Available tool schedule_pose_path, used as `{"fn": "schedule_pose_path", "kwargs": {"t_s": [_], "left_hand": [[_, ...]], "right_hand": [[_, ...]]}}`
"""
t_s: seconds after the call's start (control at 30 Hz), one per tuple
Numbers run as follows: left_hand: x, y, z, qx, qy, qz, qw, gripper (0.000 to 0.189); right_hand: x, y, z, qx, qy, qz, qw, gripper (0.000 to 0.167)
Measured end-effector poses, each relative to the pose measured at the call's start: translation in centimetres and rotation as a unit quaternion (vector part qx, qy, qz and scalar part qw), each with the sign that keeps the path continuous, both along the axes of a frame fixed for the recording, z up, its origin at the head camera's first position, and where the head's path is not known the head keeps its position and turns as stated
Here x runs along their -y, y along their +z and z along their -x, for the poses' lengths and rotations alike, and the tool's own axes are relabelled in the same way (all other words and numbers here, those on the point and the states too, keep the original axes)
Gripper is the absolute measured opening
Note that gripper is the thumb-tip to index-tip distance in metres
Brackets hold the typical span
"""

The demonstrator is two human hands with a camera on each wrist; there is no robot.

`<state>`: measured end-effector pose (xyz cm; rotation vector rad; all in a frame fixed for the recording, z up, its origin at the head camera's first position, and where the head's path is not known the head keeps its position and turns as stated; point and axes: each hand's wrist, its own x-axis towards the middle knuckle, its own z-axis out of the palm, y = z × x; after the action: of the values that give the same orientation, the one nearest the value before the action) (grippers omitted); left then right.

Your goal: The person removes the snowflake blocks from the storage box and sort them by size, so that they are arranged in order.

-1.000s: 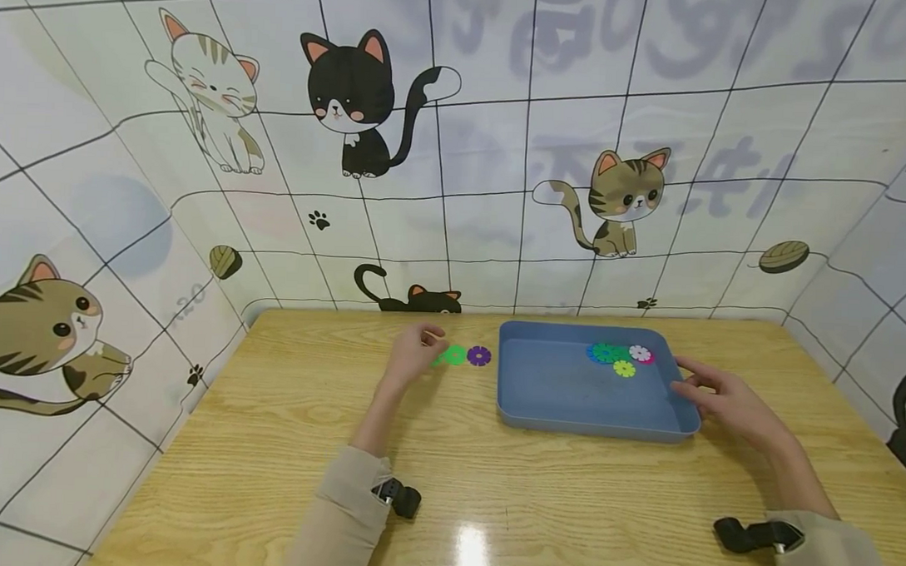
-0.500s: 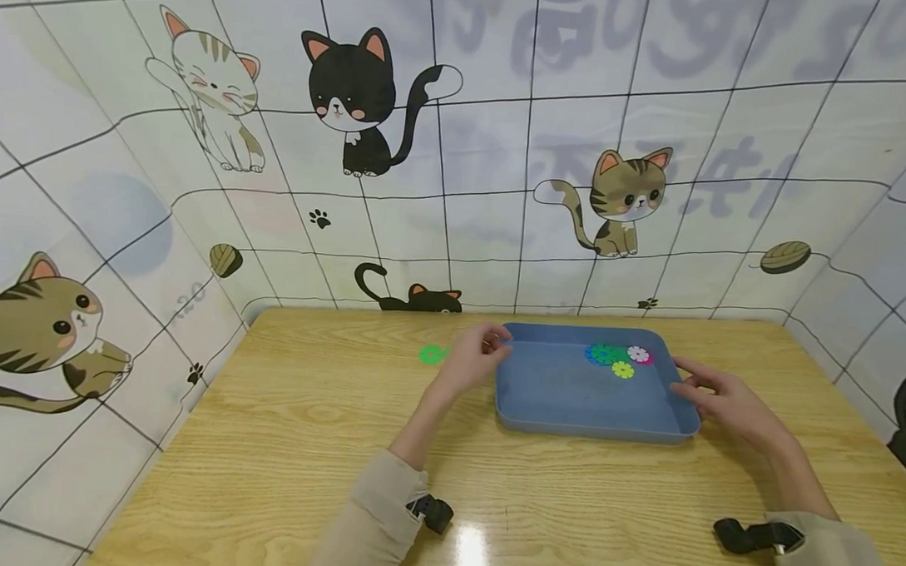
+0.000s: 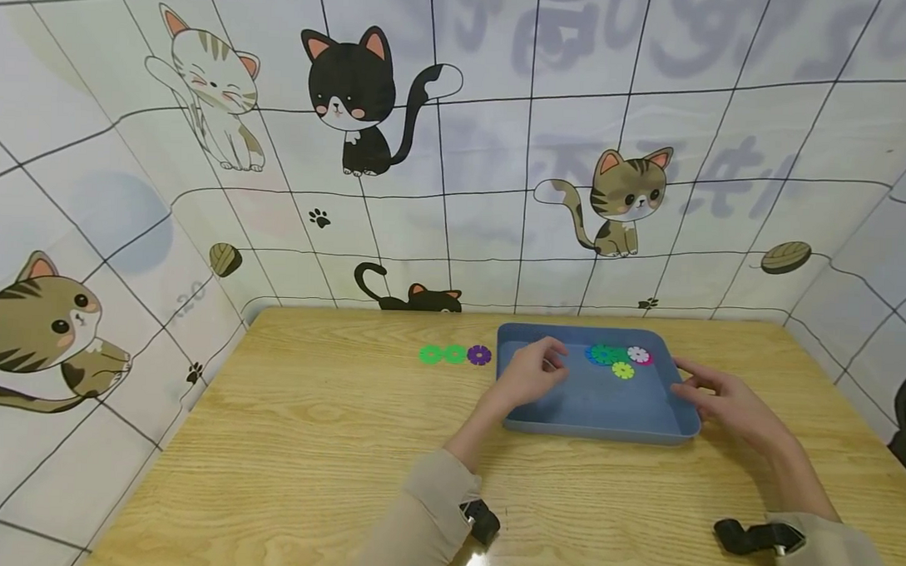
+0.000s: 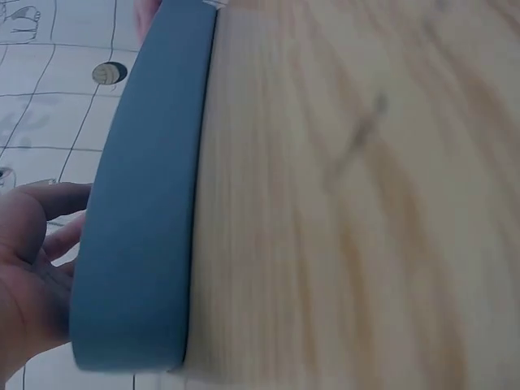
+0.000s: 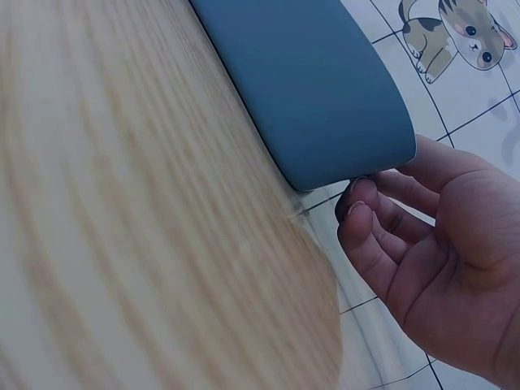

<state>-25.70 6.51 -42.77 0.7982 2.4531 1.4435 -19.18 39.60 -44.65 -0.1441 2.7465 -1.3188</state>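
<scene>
My left hand [image 3: 532,372] hangs over the left half of a blue-grey tray [image 3: 594,421], its fingers loosely bent and nothing visible in them. In the left wrist view the tray's wall [image 4: 146,203] partly hides that hand. My right hand [image 3: 733,405] holds the tray's right rim, thumb over the edge; the right wrist view has its curled fingers [image 5: 366,252] against the tray's corner. Toward the back right inside the tray lie notched plastic discs: a blue-green cluster [image 3: 604,355], a white one [image 3: 639,354] over a pink one, and a yellow one [image 3: 624,371].
Left of the tray, two green discs [image 3: 443,354] and a purple disc [image 3: 479,355] lie in a row on the wooden table [image 3: 305,444]. Behind the table rises a wall covering [image 3: 485,226] with cat drawings.
My left hand has moved right, from above the row of discs, past the tray's left rim, to over the tray. The right hand stays at the right rim.
</scene>
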Motion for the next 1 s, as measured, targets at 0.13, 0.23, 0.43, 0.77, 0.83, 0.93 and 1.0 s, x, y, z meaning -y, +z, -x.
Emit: {"fn": "schedule_pose_path", "kwargs": {"t_s": [0.13, 0.23, 0.43, 0.77, 0.83, 0.93, 1.0], "left_hand": [[-2.0, -0.6, 0.2, 0.013, -0.014, 0.015, 0.9997, 0.035], [-3.1, -1.0, 0.3, 0.018, -0.018, 0.018, 0.9995, 0.038], [-4.9, -1.6, 0.8, 0.017, -0.007, 0.010, 0.9998, 0.038], [-6.8, -2.7, 1.6, 0.002, -0.001, 0.016, 0.9999, 0.039], [-7.0, -2.8, 1.8, -0.006, -0.005, 0.025, 0.9997, 0.042], [-7.0, -2.8, 2.0, -0.016, -0.009, 0.042, 0.9989, 0.046], [-7.1, -2.8, 2.1, -0.018, -0.009, 0.053, 0.9984, 0.047]], "right_hand": [[0.0, 0.0, 0.0, -0.003, 0.001, -0.003, 1.0000, 0.070], [0.0, 0.0, 0.0, -0.007, 0.004, -0.003, 1.0000, 0.070], [0.0, 0.1, 0.1, -0.012, 0.003, 0.001, 0.9999, 0.069], [-0.1, 0.0, 0.1, -0.011, 0.005, 0.000, 0.9999, 0.066], [-0.1, -0.1, 0.1, -0.012, 0.007, 0.000, 0.9999, 0.066], [0.0, -0.1, 0.1, -0.011, 0.007, -0.002, 0.9999, 0.066], [0.0, -0.1, 0.1, -0.012, 0.008, -0.005, 0.9999, 0.066]]}}
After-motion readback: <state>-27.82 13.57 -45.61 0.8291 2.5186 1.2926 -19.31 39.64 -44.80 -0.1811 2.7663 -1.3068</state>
